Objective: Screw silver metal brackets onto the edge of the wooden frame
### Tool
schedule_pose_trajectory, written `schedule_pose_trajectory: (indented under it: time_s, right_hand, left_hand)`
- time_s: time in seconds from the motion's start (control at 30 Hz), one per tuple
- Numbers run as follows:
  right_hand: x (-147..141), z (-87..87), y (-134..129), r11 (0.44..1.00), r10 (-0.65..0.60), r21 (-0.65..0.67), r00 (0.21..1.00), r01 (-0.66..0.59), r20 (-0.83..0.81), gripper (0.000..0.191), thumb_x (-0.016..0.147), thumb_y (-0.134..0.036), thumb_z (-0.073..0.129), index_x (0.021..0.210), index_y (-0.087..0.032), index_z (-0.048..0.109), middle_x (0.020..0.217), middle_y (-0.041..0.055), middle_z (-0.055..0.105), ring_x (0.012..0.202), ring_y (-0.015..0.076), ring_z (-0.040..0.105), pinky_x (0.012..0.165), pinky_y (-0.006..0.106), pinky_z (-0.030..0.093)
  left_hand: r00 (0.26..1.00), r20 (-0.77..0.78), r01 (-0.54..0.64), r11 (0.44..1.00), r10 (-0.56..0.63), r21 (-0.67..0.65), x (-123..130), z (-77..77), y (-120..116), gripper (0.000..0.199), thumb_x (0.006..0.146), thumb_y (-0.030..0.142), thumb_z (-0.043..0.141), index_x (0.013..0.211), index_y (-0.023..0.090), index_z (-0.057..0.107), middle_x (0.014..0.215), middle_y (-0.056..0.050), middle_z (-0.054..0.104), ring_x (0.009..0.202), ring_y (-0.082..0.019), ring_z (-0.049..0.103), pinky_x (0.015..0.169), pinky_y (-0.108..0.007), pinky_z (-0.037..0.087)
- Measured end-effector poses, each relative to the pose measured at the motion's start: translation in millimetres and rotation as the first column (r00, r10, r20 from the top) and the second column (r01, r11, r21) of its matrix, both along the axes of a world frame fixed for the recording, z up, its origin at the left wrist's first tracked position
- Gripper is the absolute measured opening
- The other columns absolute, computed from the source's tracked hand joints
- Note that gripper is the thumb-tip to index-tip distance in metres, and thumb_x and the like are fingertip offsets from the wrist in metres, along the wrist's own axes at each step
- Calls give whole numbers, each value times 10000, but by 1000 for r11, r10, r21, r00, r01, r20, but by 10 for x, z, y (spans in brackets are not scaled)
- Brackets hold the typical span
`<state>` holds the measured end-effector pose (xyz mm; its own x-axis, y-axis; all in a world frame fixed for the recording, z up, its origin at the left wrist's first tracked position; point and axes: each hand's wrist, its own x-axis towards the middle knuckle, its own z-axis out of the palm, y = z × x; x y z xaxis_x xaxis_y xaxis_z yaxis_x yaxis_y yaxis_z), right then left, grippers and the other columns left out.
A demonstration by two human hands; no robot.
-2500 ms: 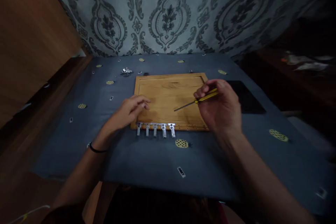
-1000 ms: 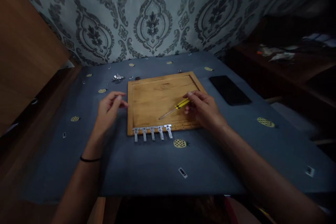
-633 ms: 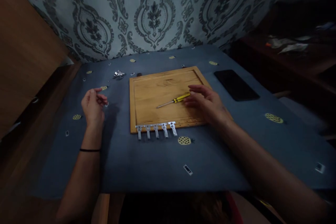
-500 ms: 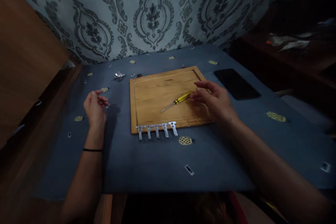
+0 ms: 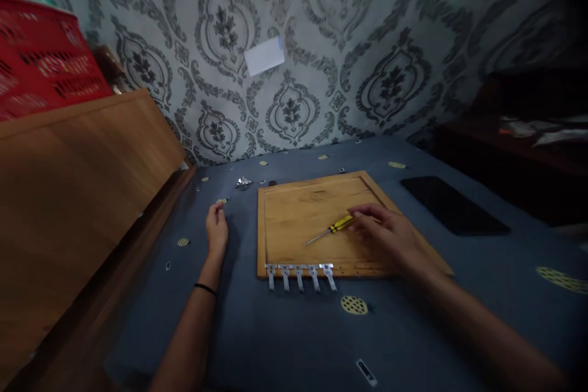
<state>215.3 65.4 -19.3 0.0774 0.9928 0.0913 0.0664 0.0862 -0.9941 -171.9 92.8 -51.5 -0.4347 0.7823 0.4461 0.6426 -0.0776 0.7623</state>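
A yellow-handled screwdriver (image 5: 340, 223) lies slanted over the wooden board (image 5: 294, 214), its tip pointing to the lower left. The fingertips of my right hand (image 5: 388, 234) are closed round the end of its handle. Along the board's near edge, several silver metal hinge-like pieces (image 5: 299, 277) sit in a row, their arms jutting past the edge. My left hand (image 5: 217, 229) is held left of the board, fingers loosely extended, with nothing visible in it. Beyond it, a small pile of shiny metal parts (image 5: 243, 183) rests on the blue cloth.
A flat black object (image 5: 452, 205) lies right of the board. At the left stands a wooden cabinet (image 5: 87, 196) with a red basket (image 5: 50, 61) on top. Patterned wallpaper with a white paper (image 5: 265, 56) is behind the table. Dark furniture stands at the far right.
The view has tilted up and left, bringing the red basket and white paper into sight. My right fingers have closed in on the screwdriver handle. The screwdriver keeps its place on the board.
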Motion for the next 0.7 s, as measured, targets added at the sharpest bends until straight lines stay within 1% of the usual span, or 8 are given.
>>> schedule_pose_trajectory:
  time_s: [0.1, 0.2, 0.3, 0.4, 0.53, 0.7]
  right_hand:
    - [-31, 21, -14, 1000, 20, 19, 1000, -21, 21, 430, 645, -587, 768, 818, -201, 688, 639, 45, 681, 594, 211, 666, 496, 304, 517]
    - [-42, 26, -17, 999, 32, 25, 999, -32, 31, 456, 646, -623, 755, 807, -202, 680, 639, 47, 678, 590, 213, 660, 481, 303, 505]
    - [-39, 30, -15, 999, 30, 23, 999, -31, 34, 463, 648, -639, 747, 791, -205, 673, 608, 39, 664, 565, 206, 641, 482, 306, 501]
    - [-33, 36, -12, 999, 35, 18, 998, -36, 42, 460, 645, -640, 752, 784, -208, 675, 596, 33, 657, 552, 203, 629, 484, 308, 495]
    - [-36, 33, -9, 999, 46, 9, 998, -46, 51, 511, 618, -685, 752, 769, -203, 670, 590, 42, 659, 551, 206, 618, 486, 313, 480]
    - [-50, 49, -38, 997, 74, 3, 996, -74, 58, 550, 603, -717, 755, 767, -197, 685, 599, 37, 656, 563, 195, 607, 522, 316, 483]
  left_hand:
    - [988, -145, 37, 996, -48, -81, 22, 39, 202, 345, 972, 357, 616, 1265, 176, 600, 1289, -110, 615, 1098, -241, 640, 923, -459, 564]
    - [966, -245, 39, 987, -77, -157, -35, 129, 470, 355, 971, 357, 618, 1274, 174, 594, 1295, -111, 611, 1101, -244, 639, 922, -462, 565]
    - [947, -303, 33, 971, -107, -237, -155, 234, 708, 356, 972, 358, 616, 1277, 178, 593, 1299, -111, 609, 1100, -243, 639, 922, -460, 565]
    - [923, -333, 77, 941, -192, -330, -277, 300, 849, 359, 970, 358, 619, 1278, 174, 592, 1294, -111, 611, 1096, -243, 640, 917, -459, 567]
    - [881, -321, 181, 874, -348, -450, -389, 298, 866, 353, 971, 358, 617, 1272, 175, 595, 1290, -110, 613, 1093, -240, 641, 916, -456, 568]
    - [844, -219, 313, 780, -490, -542, -507, 228, 673, 338, 974, 358, 612, 1262, 180, 603, 1288, -108, 616, 1089, -236, 642, 917, -451, 568]
